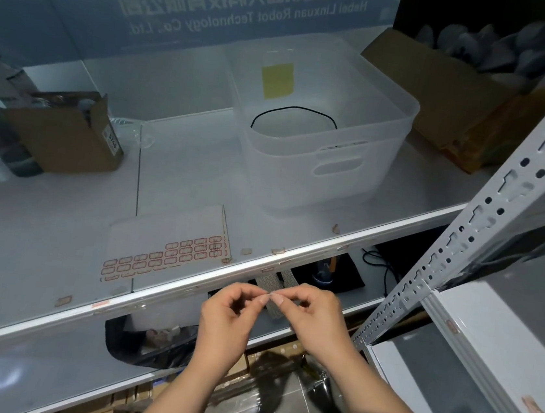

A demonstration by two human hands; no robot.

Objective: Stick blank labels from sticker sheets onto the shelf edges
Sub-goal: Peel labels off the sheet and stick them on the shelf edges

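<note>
- Two hands meeting low of centre in the frame, left hand [228, 316] and right hand [313, 313], fingertips drawn together over one small label [272, 297].
- Pinched from both sides, thumb and forefinger of each hand closed on that pale scrap; too small to tell whether backing is on or off.
- Held just below and in front of the shelf edge [208, 279], the bright rail running from lower left up to centre right; apart from it, not touching.
- Long axis of label roughly left to right, near parallel to the rail though a little less tilted; judged to need only a small turn before pressing on.
- Lying up and slightly away from the grip: the bare stretch of rail directly above both hands, between earlier-looking stickers dotted along it.
- Roughly equal in nearness to the rail, with the right fingertips a touch higher in the frame; likely the leading side for first contact.
- Resting flat on the shelf, left of centre: sticker sheet [167, 255], red-outlined labels remaining in its lower rows, well apart from the hands.
- Sitting behind, upper centre: translucent bin [320, 164], clear of the working stretch.
</note>
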